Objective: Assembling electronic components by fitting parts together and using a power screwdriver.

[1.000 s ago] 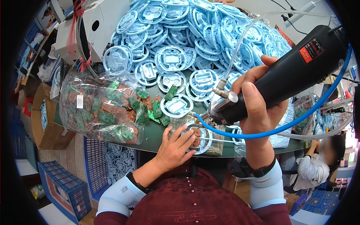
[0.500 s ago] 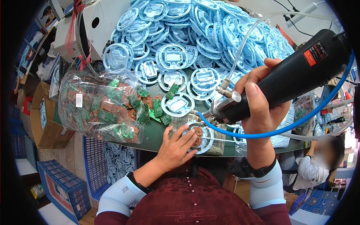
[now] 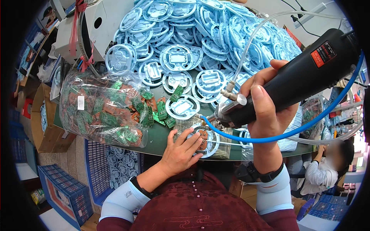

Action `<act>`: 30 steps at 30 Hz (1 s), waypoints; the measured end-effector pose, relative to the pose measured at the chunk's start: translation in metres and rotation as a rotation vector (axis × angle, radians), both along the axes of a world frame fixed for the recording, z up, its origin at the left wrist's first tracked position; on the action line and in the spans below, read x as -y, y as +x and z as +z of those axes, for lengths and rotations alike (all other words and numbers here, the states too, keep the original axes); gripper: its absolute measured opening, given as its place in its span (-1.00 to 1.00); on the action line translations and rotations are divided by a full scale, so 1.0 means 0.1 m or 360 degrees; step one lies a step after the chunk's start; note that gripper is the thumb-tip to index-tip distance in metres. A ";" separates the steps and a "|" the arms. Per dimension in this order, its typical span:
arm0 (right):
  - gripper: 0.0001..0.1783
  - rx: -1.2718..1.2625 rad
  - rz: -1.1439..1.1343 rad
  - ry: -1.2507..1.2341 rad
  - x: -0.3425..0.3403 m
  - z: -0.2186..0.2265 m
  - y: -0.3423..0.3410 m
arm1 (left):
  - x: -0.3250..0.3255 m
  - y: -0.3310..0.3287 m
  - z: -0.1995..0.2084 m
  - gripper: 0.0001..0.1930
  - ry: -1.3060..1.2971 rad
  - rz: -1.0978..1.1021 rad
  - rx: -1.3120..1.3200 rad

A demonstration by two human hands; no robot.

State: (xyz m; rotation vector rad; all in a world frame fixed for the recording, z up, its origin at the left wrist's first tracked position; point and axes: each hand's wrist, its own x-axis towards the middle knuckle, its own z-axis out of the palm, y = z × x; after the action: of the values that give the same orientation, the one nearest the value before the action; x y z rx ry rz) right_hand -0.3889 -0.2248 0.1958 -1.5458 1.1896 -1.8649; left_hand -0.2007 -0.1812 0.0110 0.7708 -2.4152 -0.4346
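- Left of where I'm gripping, a cardboard box stands on the floor beside the dark green table; a pale wooden floor shows around it
- Below and left of my grip, blue plastic crates sit on the floor; one under the table edge holds pale blue rings
- Far up and left, a grey metal housing tied with red tape rests on the table
- Right of my grip and lower, a seated person in a white shirt works nearby
- Above right, a white strip fixture against a bright wall
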 end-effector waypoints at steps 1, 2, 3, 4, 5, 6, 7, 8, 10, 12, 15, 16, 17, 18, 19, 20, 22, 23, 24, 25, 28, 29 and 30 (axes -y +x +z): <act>-0.46 0.0015 0.0005 0.0015 0.01 -0.01 0.01 | 0.00 0.00 0.00 -0.47 0.0005 0.0003 0.0004; -0.46 0.0015 0.0004 0.0015 0.01 -0.03 0.01 | 0.00 0.00 -0.01 -0.47 0.0006 0.0002 0.0005; -0.48 0.0106 0.0033 -0.0029 0.01 -0.04 0.02 | 0.00 0.00 -0.02 -0.46 -0.0003 -0.0001 0.0005; -0.49 0.0196 0.0063 -0.0076 0.01 -0.05 0.02 | 0.00 0.00 -0.02 -0.45 -0.0014 -0.0003 0.0006; -0.49 0.0196 0.0061 -0.0078 -0.02 -0.05 0.03 | 0.00 0.00 -0.01 -0.45 -0.0015 -0.0005 0.0006; -0.54 0.0079 0.0052 -0.0082 -0.06 -0.05 0.03 | 0.00 0.01 0.00 -0.43 -0.0014 -0.0025 0.0031; -0.58 -0.0039 0.0040 -0.0090 -0.09 -0.05 0.03 | 0.00 0.01 0.01 -0.41 -0.0015 -0.0046 0.0056; -0.59 -0.0016 0.0040 -0.0111 -0.08 -0.11 0.06 | 0.01 0.02 0.06 -0.41 -0.0026 -0.0057 0.0054; -0.46 -0.0207 0.0008 0.0008 -0.06 -0.12 0.07 | 0.03 0.06 0.18 -0.36 0.0115 -0.0172 0.0165; -0.32 -0.0533 -0.0001 0.0059 0.07 0.00 0.05 | 0.04 0.11 0.14 -0.36 0.0030 -0.0172 0.0223; -0.36 0.0035 0.0046 -0.0013 -0.14 0.32 -0.03 | 0.04 0.08 0.06 -0.36 -0.0061 -0.0165 0.0259; -0.38 0.0063 0.0048 -0.0056 -0.20 0.41 -0.03 | 0.05 0.01 0.07 -0.37 -0.0054 -0.0132 0.0241; -0.39 0.0086 0.0044 -0.0112 -0.22 0.49 -0.07 | 0.11 -0.06 0.08 -0.37 -0.0061 -0.0103 0.0219; -0.41 -0.0010 0.0002 -0.0141 -0.23 0.44 -0.12 | 0.13 -0.09 0.07 -0.38 -0.0082 -0.0086 0.0204; -0.39 -0.0047 -0.0038 -0.0105 -0.26 0.40 -0.07 | 0.13 -0.09 0.06 -0.38 -0.0082 -0.0087 0.0201; -0.39 -0.0091 -0.0028 -0.0074 -0.29 0.31 -0.08 | 0.12 -0.09 0.05 -0.38 -0.0166 -0.0058 0.0214; -0.38 -0.0113 -0.0010 -0.0045 -0.34 0.17 -0.09 | 0.11 -0.11 0.05 -0.40 -0.0292 -0.0025 0.0236; -0.38 -0.0109 -0.0011 -0.0038 -0.35 0.13 -0.06 | 0.12 -0.12 0.04 -0.40 -0.0286 -0.0027 0.0240; -0.39 -0.0048 0.0010 -0.0042 -0.36 0.09 -0.04 | 0.13 -0.12 0.02 -0.41 -0.0297 -0.0017 0.0264; -0.40 0.0014 0.0029 -0.0046 -0.36 0.07 -0.02 | 0.12 -0.12 0.00 -0.41 -0.0308 -0.0008 0.0289; -0.41 -0.0003 0.0035 -0.0023 -0.37 0.05 -0.02 | 0.12 -0.12 0.01 -0.43 -0.0277 -0.0009 0.0288; -0.41 0.0001 0.0050 -0.0010 -0.36 0.05 -0.02 | 0.12 -0.12 0.02 -0.43 -0.0274 -0.0010 0.0290; -0.41 0.0003 0.0050 -0.0008 -0.36 0.04 -0.03 | 0.13 -0.12 0.02 -0.44 -0.0275 -0.0010 0.0294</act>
State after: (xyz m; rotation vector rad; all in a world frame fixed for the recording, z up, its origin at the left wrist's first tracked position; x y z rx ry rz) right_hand -0.3914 -0.1891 0.1994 -1.5560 1.1545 -1.8502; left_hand -0.2125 -0.1937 0.0128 0.7559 -2.5851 -0.1596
